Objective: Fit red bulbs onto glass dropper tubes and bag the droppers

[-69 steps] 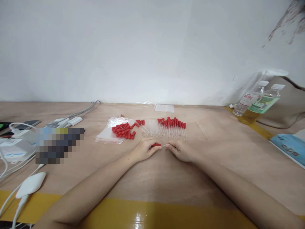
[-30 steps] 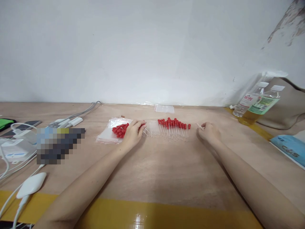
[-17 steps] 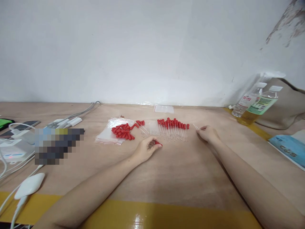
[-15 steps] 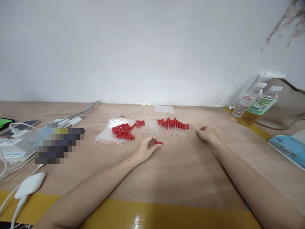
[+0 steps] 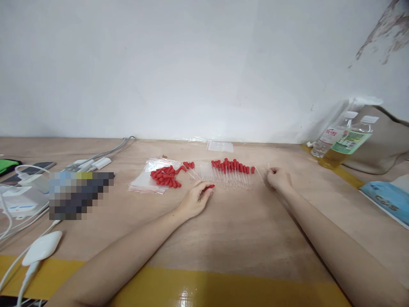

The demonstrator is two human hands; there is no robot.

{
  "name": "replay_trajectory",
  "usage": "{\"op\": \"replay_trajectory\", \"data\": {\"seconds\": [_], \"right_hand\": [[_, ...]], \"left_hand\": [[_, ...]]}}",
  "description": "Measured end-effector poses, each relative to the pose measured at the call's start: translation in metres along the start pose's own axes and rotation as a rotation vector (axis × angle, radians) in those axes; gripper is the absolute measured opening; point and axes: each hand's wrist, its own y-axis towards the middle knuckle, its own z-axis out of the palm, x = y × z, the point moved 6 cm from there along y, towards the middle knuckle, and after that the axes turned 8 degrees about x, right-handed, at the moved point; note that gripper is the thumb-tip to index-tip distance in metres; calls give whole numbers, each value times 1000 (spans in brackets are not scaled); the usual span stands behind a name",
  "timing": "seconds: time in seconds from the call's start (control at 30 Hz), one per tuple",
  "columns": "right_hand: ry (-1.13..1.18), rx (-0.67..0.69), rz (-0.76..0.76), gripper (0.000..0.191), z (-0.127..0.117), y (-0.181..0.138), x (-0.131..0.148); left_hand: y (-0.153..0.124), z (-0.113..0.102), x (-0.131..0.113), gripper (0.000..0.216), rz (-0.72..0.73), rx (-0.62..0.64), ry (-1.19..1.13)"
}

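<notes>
Between the fingertips of my left hand point(image 5: 195, 199) is a red rubber dropper bulb point(image 5: 210, 186), mostly hidden by the fingers. My right hand point(image 5: 278, 179) pinches a thin clear glass tube point(image 5: 269, 166), its upper end poking out above the fingers. Another clear tube point(image 5: 259, 171) lies just left of that hand. Between the hands, farther back, is a row of droppers point(image 5: 234, 166) with red bulbs and clear stems pointing toward me. Bare clear tubes point(image 5: 206, 170) lie left of them. A heap of loose red bulbs point(image 5: 165, 175) is beyond my left hand.
Clear plastic bags point(image 5: 145, 181) lie under the bulb heap, and another bag point(image 5: 220, 146) is by the wall. Chargers and cables point(image 5: 22, 200) crowd the left side. Two bottles point(image 5: 348, 140) and a blue packet point(image 5: 385, 198) stand or lie at the right.
My right hand has lifted one tube upright, away from the one beside it. My left fingers have turned and closed further over the red bulb, which shows less.
</notes>
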Motion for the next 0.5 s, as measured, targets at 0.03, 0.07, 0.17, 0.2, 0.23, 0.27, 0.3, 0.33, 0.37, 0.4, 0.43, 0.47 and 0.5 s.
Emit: {"op": "replay_trajectory", "data": {"seconds": [0.03, 0.07, 0.17, 0.2, 0.23, 0.27, 0.3, 0.33, 0.37, 0.4, 0.43, 0.47, 0.5], "right_hand": [[13, -96, -76, 29, -4, -7, 9], [37, -194, -174, 29, -8, -16, 19], [180, -296, -557, 29, -5, -56, 56], [213, -245, -689, 27, 1, -70, 69], [220, -175, -812, 25, 8, -85, 81], [212, -109, -921, 23, 15, -100, 92], [205, -54, -1003, 21, 22, -113, 100], [211, -14, -1060, 21, 28, -124, 105], [219, 20, -1099, 21, 32, -132, 108], [226, 39, -1121, 21, 36, -138, 110], [231, 47, -1131, 21, 38, -141, 110], [230, 48, -1134, 21, 41, -142, 110], [223, 47, -1135, 21, 42, -143, 109]], "left_hand": [[0, -1, 0, 22, -4, -7, 8], [0, -1, 0, 22, -6, -14, 16], [1, -2, 3, 21, -16, -31, 21], [2, -2, 3, 21, -23, -36, 17], [2, -2, 4, 20, -30, -37, 12], [2, -2, 4, 20, -35, -35, 6], [2, -2, 4, 19, -36, -31, 0], [2, -1, 3, 19, -36, -26, -6], [2, -1, 3, 19, -34, -24, -10], [2, -1, 3, 18, -33, -22, -12], [1, -1, 3, 18, -32, -23, -12], [1, -1, 3, 18, -30, -26, -11], [1, -1, 3, 18, -29, -29, -11]]}}
